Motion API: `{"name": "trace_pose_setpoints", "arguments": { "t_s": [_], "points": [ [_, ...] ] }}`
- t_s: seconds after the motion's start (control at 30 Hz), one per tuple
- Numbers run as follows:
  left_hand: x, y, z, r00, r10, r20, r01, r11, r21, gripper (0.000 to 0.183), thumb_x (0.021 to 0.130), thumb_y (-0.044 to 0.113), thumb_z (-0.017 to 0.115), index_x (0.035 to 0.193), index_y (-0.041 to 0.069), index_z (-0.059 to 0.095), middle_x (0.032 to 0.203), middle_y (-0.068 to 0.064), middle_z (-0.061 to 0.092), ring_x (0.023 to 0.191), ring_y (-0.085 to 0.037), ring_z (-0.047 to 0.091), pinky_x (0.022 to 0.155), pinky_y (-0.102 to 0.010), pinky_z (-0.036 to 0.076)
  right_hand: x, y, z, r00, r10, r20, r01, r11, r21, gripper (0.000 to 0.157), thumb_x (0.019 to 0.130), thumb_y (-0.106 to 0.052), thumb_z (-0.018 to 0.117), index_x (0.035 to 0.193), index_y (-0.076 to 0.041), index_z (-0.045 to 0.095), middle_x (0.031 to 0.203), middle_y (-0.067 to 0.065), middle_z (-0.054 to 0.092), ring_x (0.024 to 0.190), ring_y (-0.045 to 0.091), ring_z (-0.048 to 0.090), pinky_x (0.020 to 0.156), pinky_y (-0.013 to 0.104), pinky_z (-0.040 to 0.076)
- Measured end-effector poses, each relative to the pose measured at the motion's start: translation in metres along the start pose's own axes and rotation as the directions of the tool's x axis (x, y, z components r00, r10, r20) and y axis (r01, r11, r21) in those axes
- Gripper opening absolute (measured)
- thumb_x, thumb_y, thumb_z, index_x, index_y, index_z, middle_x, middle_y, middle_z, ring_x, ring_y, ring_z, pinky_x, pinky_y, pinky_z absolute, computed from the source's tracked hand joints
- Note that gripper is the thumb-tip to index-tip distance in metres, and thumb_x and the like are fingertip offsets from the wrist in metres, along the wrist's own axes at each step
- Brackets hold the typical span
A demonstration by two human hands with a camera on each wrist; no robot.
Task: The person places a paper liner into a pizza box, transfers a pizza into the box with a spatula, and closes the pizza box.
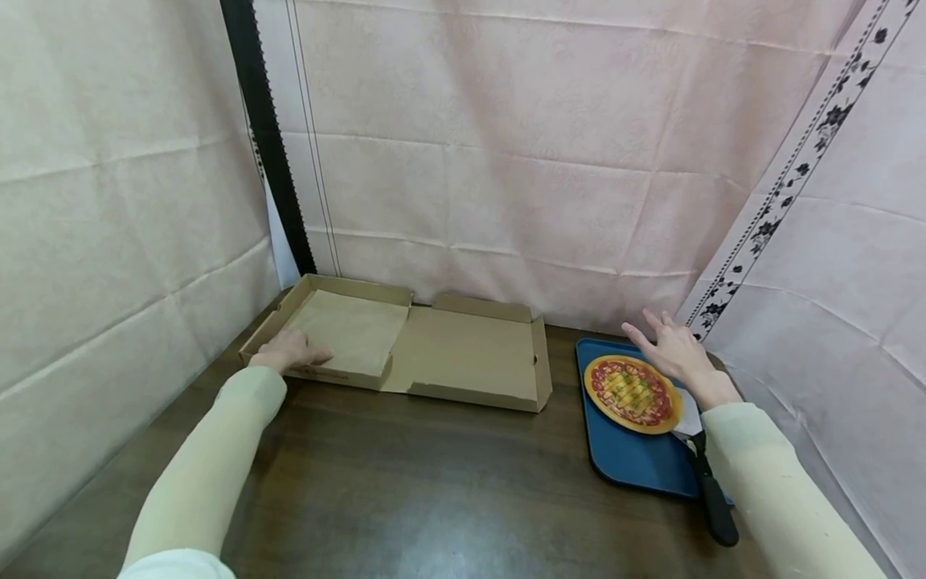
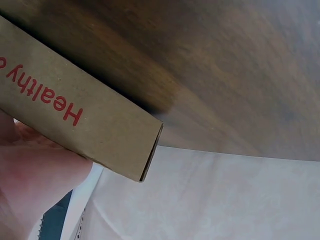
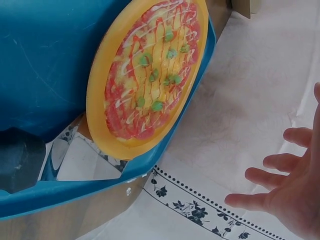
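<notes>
At the left, an open cardboard pizza box (image 1: 473, 346) lies unfolded, with a sheet of paper (image 1: 362, 322) in its left half. My left hand (image 1: 285, 350) is at the box's front left corner, thumb stretched over the paper. In the left wrist view that hand meets the top edge of the box wall (image 2: 90, 110), which hides its fingers. My right hand (image 1: 676, 350), fingers spread and holding nothing, is raised beside a pizza (image 1: 631, 394) on a blue tray (image 1: 637, 462). A pizza server (image 1: 712, 498) with a black handle has its metal blade (image 3: 90, 160) at the pizza's edge.
The brown wooden table (image 1: 434, 466) extends in front of the box and tray. Pale cloth curtains (image 1: 492, 161) hang close behind and on both sides. The server's handle juts over the tray's near right corner, next to my right sleeve (image 1: 774, 474).
</notes>
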State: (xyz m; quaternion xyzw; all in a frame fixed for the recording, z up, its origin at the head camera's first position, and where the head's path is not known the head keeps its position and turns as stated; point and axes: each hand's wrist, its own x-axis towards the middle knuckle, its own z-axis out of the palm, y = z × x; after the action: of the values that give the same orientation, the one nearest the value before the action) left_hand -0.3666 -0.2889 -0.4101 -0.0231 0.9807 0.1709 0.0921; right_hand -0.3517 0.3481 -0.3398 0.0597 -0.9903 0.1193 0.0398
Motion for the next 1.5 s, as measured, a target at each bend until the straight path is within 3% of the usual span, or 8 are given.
{"name": "trace_pose_setpoints", "arguments": {
  "t_s": [0.27,0.63,0.83,0.93,1.07,1.17,1.3,1.5],
  "points": [
    [0.002,0.006,-0.003,1.0,-0.009,0.005,0.009,1.0,0.019,0.044,0.09,0.047,0.056,0.075,0.005,0.056,0.086,-0.014,0.054,0.084,-0.031,0.052,0.08,-0.056,0.045,0.0,0.001,-0.001,1.0,0.007,0.001,-0.007,1.0,-0.004,0.087,0.097,-0.066,0.024,0.152,0.001,0.019,0.152,0.041,0.011,0.134,0.063,0.017,0.106,0.073,0.019],
    [0.004,0.004,0.001,1.0,-0.01,-0.007,0.01,1.0,0.006,0.043,0.091,0.042,0.057,0.091,-0.001,0.061,0.106,-0.025,0.058,0.094,-0.036,0.054,0.082,-0.06,0.046,-0.002,0.001,-0.003,1.0,0.009,-0.003,-0.009,1.0,-0.018,0.087,0.097,-0.066,0.024,0.152,0.001,0.02,0.151,0.042,0.012,0.134,0.063,0.019,0.106,0.073,0.02],
    [0.009,0.008,0.002,0.996,0.058,-0.074,-0.057,0.998,0.022,0.037,0.095,0.036,0.053,0.092,-0.001,0.058,0.102,-0.026,0.058,0.091,-0.04,0.053,0.075,-0.055,0.047,-0.003,0.002,-0.005,1.0,0.017,-0.006,-0.018,1.0,-0.024,0.085,0.097,-0.065,0.025,0.152,0.0,0.019,0.151,0.041,0.012,0.134,0.064,0.018,0.105,0.075,0.019],
    [0.01,0.018,-0.003,0.988,0.107,-0.113,-0.106,0.994,0.017,0.04,0.097,0.031,0.049,0.111,-0.005,0.058,0.115,-0.03,0.058,0.095,-0.041,0.057,0.079,-0.056,0.048,-0.004,0.004,-0.006,1.0,0.026,-0.007,-0.026,0.999,-0.024,0.086,0.097,-0.066,0.025,0.153,-0.002,0.018,0.152,0.04,0.012,0.134,0.063,0.017,0.105,0.076,0.017],
    [0.009,0.04,-0.011,0.972,0.173,-0.157,-0.163,0.984,0.074,0.052,0.097,0.03,0.049,0.136,-0.005,0.048,0.136,-0.031,0.051,0.113,-0.045,0.057,0.093,-0.058,0.047,-0.006,0.007,-0.005,0.999,0.025,-0.023,-0.026,0.999,-0.031,0.087,0.097,-0.066,0.027,0.151,0.002,0.022,0.151,0.04,0.016,0.133,0.063,0.021,0.105,0.075,0.019],
    [0.009,0.057,-0.013,0.962,0.216,-0.168,-0.197,0.973,0.124,0.054,0.098,0.03,0.049,0.138,-0.004,0.047,0.137,-0.029,0.052,0.12,-0.045,0.055,0.1,-0.057,0.044,-0.008,0.009,-0.003,0.999,0.018,-0.043,-0.019,0.999,-0.041,0.084,0.098,-0.062,0.029,0.146,0.007,0.033,0.147,0.04,0.026,0.13,0.062,0.027,0.103,0.073,0.025],
    [0.011,0.075,-0.01,0.955,0.246,-0.169,-0.23,0.967,0.108,0.055,0.099,0.033,0.047,0.138,-0.005,0.046,0.137,-0.028,0.052,0.122,-0.045,0.052,0.102,-0.057,0.043,-0.012,0.014,0.0,0.997,0.017,-0.07,-0.02,0.999,-0.049,0.079,0.1,-0.058,0.03,0.139,0.009,0.043,0.139,0.039,0.041,0.126,0.059,0.035,0.101,0.07,0.032],
    [0.011,0.098,-0.005,0.932,0.308,-0.19,-0.289,0.95,0.12,0.062,0.101,0.042,0.042,0.14,-0.006,0.044,0.14,-0.027,0.05,0.126,-0.045,0.05,0.105,-0.056,0.04,-0.016,0.021,-0.004,0.995,0.02,-0.095,-0.024,0.999,-0.036,0.083,0.099,-0.062,0.027,0.142,0.009,0.039,0.136,0.039,0.043,0.122,0.056,0.043,0.098,0.067,0.037]
  ]
}}
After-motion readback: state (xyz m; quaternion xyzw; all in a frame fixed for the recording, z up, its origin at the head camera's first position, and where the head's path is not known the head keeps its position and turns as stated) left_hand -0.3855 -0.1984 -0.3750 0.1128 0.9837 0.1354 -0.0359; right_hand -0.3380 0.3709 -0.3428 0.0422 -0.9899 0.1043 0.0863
